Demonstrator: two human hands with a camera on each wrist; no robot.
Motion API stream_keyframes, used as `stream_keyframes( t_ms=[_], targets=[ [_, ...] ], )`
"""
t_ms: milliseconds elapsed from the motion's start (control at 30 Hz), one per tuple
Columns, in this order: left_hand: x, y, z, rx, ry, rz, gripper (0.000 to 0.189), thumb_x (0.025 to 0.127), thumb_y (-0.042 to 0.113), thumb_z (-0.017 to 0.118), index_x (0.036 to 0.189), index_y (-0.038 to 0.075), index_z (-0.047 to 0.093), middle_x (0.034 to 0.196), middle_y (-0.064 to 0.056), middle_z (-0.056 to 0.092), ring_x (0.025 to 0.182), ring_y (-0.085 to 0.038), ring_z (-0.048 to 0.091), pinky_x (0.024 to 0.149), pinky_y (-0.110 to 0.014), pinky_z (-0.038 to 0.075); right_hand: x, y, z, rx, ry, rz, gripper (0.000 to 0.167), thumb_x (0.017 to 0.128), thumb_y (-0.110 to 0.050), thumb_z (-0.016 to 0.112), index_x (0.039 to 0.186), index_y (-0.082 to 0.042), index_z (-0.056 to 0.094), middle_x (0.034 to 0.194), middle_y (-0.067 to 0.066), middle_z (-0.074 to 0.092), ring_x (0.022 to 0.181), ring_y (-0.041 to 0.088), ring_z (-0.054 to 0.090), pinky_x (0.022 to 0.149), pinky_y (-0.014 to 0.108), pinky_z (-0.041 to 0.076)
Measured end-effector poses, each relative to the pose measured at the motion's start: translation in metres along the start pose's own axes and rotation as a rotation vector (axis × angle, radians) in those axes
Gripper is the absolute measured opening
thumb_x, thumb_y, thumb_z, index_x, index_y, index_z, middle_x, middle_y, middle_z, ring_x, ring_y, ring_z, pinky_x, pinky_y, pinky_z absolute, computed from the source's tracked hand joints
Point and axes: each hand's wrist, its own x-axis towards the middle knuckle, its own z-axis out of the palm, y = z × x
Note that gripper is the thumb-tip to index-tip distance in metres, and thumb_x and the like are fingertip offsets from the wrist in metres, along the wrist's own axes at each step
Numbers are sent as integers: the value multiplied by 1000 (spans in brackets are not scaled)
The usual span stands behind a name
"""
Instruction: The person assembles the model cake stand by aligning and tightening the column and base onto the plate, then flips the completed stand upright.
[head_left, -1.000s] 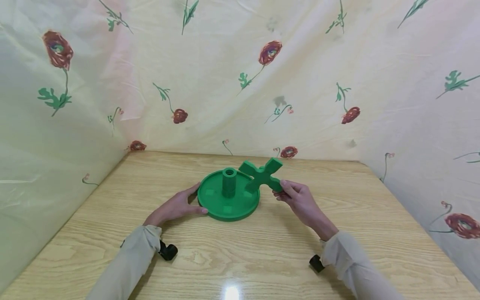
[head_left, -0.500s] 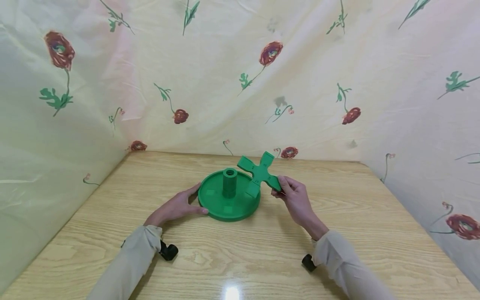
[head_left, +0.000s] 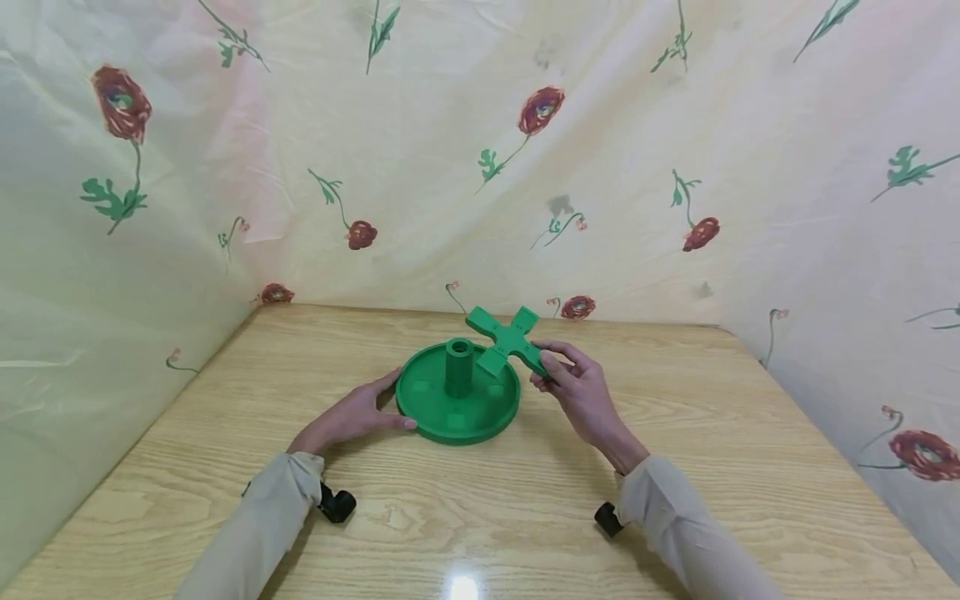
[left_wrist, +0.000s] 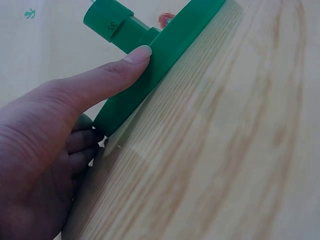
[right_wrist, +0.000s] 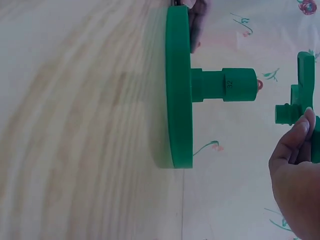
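Observation:
On the table lies a green round base with a raised rim and an upright hollow post at its centre. My left hand holds the base's left side, thumb against the near rim and fingers round the far side. Up in the air, right of the post, a green cross-shaped piece with four flat arms is pinched by one arm in my right hand. The right wrist view shows a short ridged peg on the cross's underside, level with the post's top but apart from it.
The wood-grained table runs up to a pale flowered cloth hung behind and at both sides. A black wrist camera sits under each sleeve, the left one and the right one.
The right hand has carried the cross-shaped piece left, closer to the post, and turned it from tilted to flatter. Left hand and base have stayed put.

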Motion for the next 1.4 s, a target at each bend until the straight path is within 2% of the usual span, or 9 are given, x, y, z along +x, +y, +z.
stream_keyframes(
  t_ms=[167, 400, 567, 867, 1100, 1233, 1400],
  targets=[
    [0, 0, 2, -28, -1, -8, 110, 87, 47, 83, 166, 7, 18, 169, -17, 22, 155, -36, 17, 121, -58, 21, 5, 1, 3, 38, -54, 10, 26, 106, -10, 60, 132, -5, 63, 97, 5, 73, 83, 14, 70, 79, 26, 58],
    [-1, 0, 1, -6, 6, -7, 110, 87, 48, 83, 166, 6, 18, 168, -17, 23, 154, -36, 19, 120, -58, 23, 13, 2, 14, 37, -87, 31, 32, 106, -6, 60, 137, 1, 59, 104, 11, 67, 86, 15, 69, 82, 26, 58],
    [-2, -1, 1, 10, 8, 3, 111, 87, 49, 83, 166, 5, 18, 168, -18, 23, 154, -37, 19, 120, -58, 23, 19, 4, 25, 47, -77, 59, 37, 106, -6, 58, 142, 5, 54, 101, 11, 66, 84, 14, 69, 83, 25, 57],
    [-1, 0, 1, -4, 3, 11, 110, 87, 48, 82, 166, 6, 18, 168, -18, 22, 155, -37, 18, 121, -58, 21, 29, 11, 36, 76, -82, 82, 37, 108, -2, 53, 144, 8, 51, 94, 3, 67, 85, 14, 68, 84, 26, 56],
    [0, -1, 1, -5, 0, 5, 110, 87, 49, 82, 166, 6, 17, 168, -18, 22, 155, -37, 18, 121, -58, 21, 34, 18, 41, 85, -99, 73, 33, 107, 0, 53, 140, 1, 57, 94, 3, 68, 86, 14, 68, 83, 26, 56],
    [0, -1, 1, 5, 0, 17, 110, 88, 48, 82, 166, 6, 17, 168, -18, 22, 155, -37, 18, 121, -58, 21, 36, 21, 42, 78, -103, 76, 40, 107, 1, 52, 146, 11, 47, 92, 1, 68, 85, 13, 68, 82, 25, 56],
    [-1, -1, 0, 8, 0, 28, 110, 88, 47, 82, 165, 5, 17, 168, -18, 21, 155, -37, 18, 121, -58, 21, 38, 23, 44, 80, -104, 82, 43, 107, 2, 52, 147, 14, 43, 92, 0, 68, 85, 13, 68, 82, 25, 56]
  ],
)
